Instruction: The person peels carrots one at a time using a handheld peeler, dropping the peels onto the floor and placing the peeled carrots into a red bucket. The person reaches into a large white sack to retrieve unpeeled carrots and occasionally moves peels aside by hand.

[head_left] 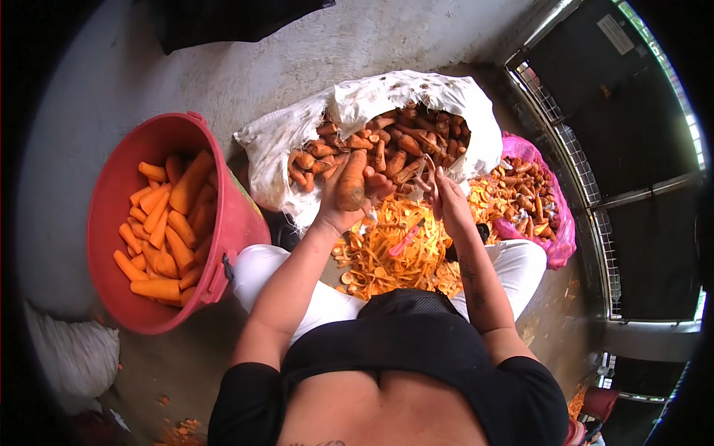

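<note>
My left hand [343, 199] grips a large unpeeled carrot [351, 181], held upright in front of the white sack [297, 137] full of unpeeled carrots. My right hand [446, 199] holds a small peeler [425, 172] just right of that carrot, close to the sack's mouth. Below both hands lies a heap of orange carrot peelings [387, 253] between my knees, with a pink-handled tool [405, 239] lying on it. A red bucket [230, 223] at my left holds several peeled carrots [167, 223].
A pink bag [554, 230] with carrot scraps sits at the right. A metal grate and dark frame [587, 171] run along the right side. A white cloth bundle [71, 357] lies at the lower left on the concrete floor [97, 97].
</note>
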Motion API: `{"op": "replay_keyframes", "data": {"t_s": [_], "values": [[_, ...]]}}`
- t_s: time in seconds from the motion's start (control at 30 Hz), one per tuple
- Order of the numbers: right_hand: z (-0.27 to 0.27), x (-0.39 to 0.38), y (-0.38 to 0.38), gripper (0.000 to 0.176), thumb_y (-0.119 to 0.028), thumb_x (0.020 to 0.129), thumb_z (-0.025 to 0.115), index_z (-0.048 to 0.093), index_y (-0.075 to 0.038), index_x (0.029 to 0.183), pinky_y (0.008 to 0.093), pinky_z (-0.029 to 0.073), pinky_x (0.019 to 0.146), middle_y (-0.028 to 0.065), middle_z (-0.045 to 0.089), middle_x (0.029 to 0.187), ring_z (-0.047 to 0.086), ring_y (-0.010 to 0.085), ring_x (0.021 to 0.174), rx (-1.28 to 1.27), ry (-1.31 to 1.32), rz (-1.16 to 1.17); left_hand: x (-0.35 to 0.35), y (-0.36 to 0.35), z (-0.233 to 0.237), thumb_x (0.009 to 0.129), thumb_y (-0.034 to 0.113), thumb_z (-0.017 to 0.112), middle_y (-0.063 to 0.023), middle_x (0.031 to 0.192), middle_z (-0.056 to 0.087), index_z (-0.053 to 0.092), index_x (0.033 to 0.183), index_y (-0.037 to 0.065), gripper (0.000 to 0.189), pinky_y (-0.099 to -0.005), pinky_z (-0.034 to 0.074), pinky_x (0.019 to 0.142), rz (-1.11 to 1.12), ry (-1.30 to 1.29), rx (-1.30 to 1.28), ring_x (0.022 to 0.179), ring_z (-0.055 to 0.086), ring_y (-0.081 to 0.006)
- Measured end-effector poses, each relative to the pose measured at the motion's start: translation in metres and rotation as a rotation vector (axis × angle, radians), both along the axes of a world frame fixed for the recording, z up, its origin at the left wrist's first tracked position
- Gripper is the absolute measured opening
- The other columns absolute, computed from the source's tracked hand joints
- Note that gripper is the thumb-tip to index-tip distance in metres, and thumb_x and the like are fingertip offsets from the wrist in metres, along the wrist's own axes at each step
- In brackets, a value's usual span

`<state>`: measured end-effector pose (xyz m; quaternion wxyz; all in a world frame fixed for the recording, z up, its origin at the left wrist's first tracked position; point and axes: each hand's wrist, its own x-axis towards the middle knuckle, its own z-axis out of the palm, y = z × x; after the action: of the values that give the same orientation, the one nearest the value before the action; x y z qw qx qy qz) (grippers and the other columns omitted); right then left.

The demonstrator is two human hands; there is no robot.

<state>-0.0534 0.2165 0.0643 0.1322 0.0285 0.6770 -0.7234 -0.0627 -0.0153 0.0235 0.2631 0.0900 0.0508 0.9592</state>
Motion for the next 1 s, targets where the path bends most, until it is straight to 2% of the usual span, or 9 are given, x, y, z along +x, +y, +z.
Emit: {"op": "replay_keyframes", "data": {"t_s": [0.1,0.23,0.37,0.4,0.57,0.63,0.83,0.9,1.0], "values": [[-0.004,0.016,-0.015,0.056,-0.046,0.086,0.062,0.052,0.000,0.117,0.0172,0.037,0.055,-0.0019,0.048,0.074,0.045,0.0053,0.063,-0.233,-0.005,0.090,0.002,0.001,-0.001,0.096,0.043,0.038,-0.0181,0.111,0.062,0.057,0.086,0.008,0.041,-0.0486,0.034,0.105,0.011,-0.064,0.047,0.117,0.052,-0.0319],[0.006,0.031,-0.045,0.052,-0.030,0.084,0.068,0.047,0.001,0.121,0.0196,0.036,0.050,-0.0002,0.050,0.077,0.043,0.0057,0.058,-0.002,0.088,0.095,0.004,0.002,-0.007,0.096,0.042,0.038,-0.0183,0.121,0.056,0.055,0.084,0.010,0.038,-0.0488,0.028,0.108,0.007,-0.038,0.091,0.126,0.043,-0.0300],[-0.005,0.020,-0.051,0.030,-0.028,0.087,0.066,0.056,-0.003,0.100,0.0235,0.028,0.039,-0.0038,0.042,0.051,0.035,0.0059,0.040,0.077,-0.074,-0.101,0.000,0.001,-0.015,0.092,0.060,0.038,-0.0103,0.102,0.060,0.053,0.086,0.009,0.053,-0.0424,0.044,0.090,0.087,-0.136,-0.081,0.103,0.057,-0.0251],[-0.017,0.012,-0.043,0.028,-0.032,0.090,0.061,0.059,-0.005,0.090,0.0242,0.026,0.037,-0.0032,0.041,0.050,0.034,0.0061,0.039,0.130,-0.047,-0.106,-0.004,0.000,-0.025,0.085,0.071,0.036,-0.0056,0.088,0.057,0.052,0.086,0.008,0.064,-0.0321,0.047,0.077,0.071,-0.066,-0.090,0.085,0.058,-0.0188],[-0.128,-0.007,0.024,0.026,-0.029,0.090,0.057,0.063,-0.003,0.089,0.0284,0.027,0.037,0.0000,0.045,0.055,0.035,0.0104,0.039,0.329,-0.360,-0.377,-0.003,0.015,-0.020,0.085,0.051,0.061,0.0001,0.084,0.061,0.061,0.105,0.005,0.050,-0.0212,0.046,0.066,0.557,-0.136,-1.041,0.070,0.057,-0.0075],[-0.160,0.003,0.049,0.026,-0.025,0.089,0.058,0.063,0.000,0.091,0.0297,0.030,0.038,0.0021,0.048,0.057,0.039,0.0131,0.040,0.443,-0.459,-0.393,-0.014,0.002,-0.053,0.087,0.049,0.059,-0.0021,0.083,0.062,0.062,0.104,0.003,0.049,-0.0224,0.047,0.066,0.444,0.013,-1.336,0.069,0.058,-0.0093],[-0.270,0.047,0.087,0.032,-0.027,0.081,0.063,0.067,0.004,0.085,0.0369,0.046,0.048,0.0164,0.062,0.065,0.060,0.0239,0.052,1.127,-0.432,-0.022,-0.008,0.010,-0.028,0.095,0.046,0.043,-0.0079,0.078,0.058,0.054,0.097,0.005,0.042,-0.0286,0.050,0.066,0.240,-0.449,-0.801,0.068,0.058,-0.0177],[-0.294,0.050,0.080,0.038,-0.035,0.080,0.062,0.067,0.003,0.084,0.0426,0.050,0.058,0.0208,0.065,0.072,0.065,0.0350,0.068,1.202,-0.285,0.048,-0.010,0.008,-0.041,0.094,0.047,0.043,-0.0069,0.076,0.056,0.052,0.091,0.009,0.039,-0.0299,0.049,0.068,0.206,-0.504,-0.600,0.071,0.056,-0.0190],[-0.285,0.031,0.063,0.038,-0.034,0.081,0.061,0.066,0.001,0.094,0.0411,0.052,0.069,0.0194,0.067,0.087,0.066,0.0328,0.077,1.125,-0.485,0.114,-0.017,0.010,-0.039,0.091,0.052,0.046,-0.0058,0.078,0.054,0.051,0.089,0.010,0.042,-0.0304,0.049,0.070,0.192,-0.549,-0.452,0.073,0.055,-0.0184]]}}
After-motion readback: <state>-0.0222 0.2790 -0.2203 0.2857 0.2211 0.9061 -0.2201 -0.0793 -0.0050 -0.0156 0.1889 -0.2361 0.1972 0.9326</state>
